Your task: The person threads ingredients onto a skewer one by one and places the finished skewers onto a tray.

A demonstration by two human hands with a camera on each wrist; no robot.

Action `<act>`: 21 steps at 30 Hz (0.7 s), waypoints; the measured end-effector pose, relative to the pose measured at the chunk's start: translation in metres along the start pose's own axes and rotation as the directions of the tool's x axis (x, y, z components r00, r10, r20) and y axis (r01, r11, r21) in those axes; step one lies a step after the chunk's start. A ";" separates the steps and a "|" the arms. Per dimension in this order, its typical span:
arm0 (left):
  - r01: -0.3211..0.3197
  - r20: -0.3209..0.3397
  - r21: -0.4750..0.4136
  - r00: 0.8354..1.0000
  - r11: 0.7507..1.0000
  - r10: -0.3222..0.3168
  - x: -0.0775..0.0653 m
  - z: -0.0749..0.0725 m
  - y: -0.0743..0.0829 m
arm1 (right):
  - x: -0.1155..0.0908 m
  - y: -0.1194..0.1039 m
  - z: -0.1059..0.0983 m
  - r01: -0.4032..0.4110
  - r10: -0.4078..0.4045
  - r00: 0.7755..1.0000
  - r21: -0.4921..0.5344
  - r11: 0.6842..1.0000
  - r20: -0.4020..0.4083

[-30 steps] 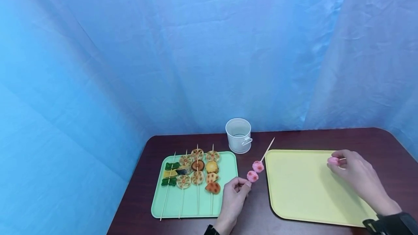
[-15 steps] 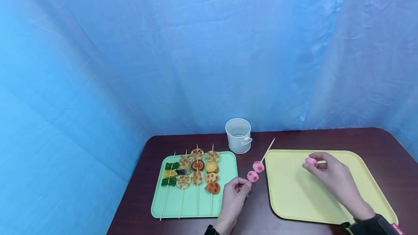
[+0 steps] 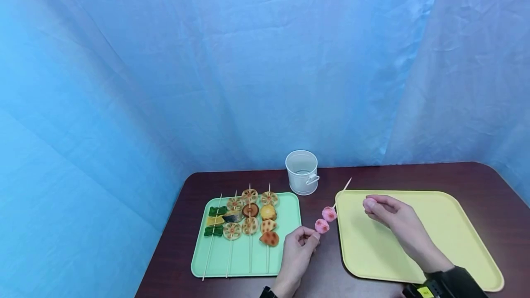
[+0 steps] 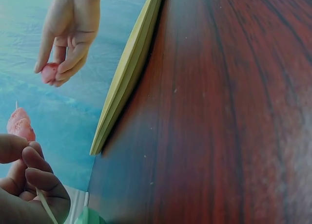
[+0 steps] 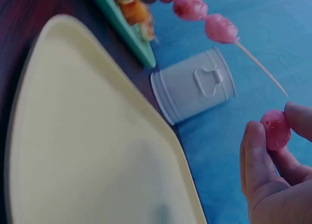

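My left hand [image 3: 297, 254] pinches a thin wooden skewer [image 3: 343, 190] just below two pink balls [image 3: 322, 226] threaded on it. The skewer's bare tip points up and away, toward the yellow tray [image 3: 385, 266]. Over that tray my right hand [image 3: 403, 224] holds a loose pink ball [image 5: 276, 130] between thumb and fingers; a small hole shows in it in the right wrist view. The loose ball and the skewer's tip are apart. In the left wrist view the skewer's lower end [image 4: 45, 204] runs across the left palm.
On the green tray [image 3: 285, 261] to the left lie several loaded skewers, with lotus root slices [image 3: 232, 230], green pieces [image 3: 213, 231] and a mushroom slice [image 3: 250, 210]. A white bucket [image 3: 303, 183] stands behind, between the trays. Blue cloth [image 3: 265, 68] hangs behind the dark table.
My right hand has moved left across the yellow tray with the pink ball, nearing the skewer. The left hand stays nearly in place; its skewer has shifted slightly right.
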State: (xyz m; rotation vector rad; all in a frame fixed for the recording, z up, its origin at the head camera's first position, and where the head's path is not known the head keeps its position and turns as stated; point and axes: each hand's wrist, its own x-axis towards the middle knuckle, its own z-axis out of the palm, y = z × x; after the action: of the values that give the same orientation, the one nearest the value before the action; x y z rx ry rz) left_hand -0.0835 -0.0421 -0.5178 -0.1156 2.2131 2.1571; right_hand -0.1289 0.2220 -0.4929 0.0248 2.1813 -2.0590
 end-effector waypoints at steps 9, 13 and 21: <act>-0.009 0.039 0.053 0.999 0.999 0.007 -0.003 -0.002 0.000 | 0.008 -0.008 0.003 -0.019 0.007 0.999 0.283 0.959 0.044; -0.023 0.075 0.063 0.997 0.998 0.018 -0.005 -0.003 0.000 | 0.012 -0.011 0.002 0.005 -0.021 0.999 0.373 0.928 0.040; -0.047 0.125 0.046 0.991 0.998 0.041 -0.009 -0.004 -0.003 | 0.019 -0.019 -0.001 0.032 -0.052 0.998 0.442 0.896 0.032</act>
State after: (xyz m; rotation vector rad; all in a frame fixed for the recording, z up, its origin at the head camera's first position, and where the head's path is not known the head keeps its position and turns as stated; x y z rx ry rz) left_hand -0.0743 -0.0463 -0.5199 0.0678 2.2171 2.0680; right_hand -0.1499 0.2197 -0.4762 -0.0191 1.6555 -2.5081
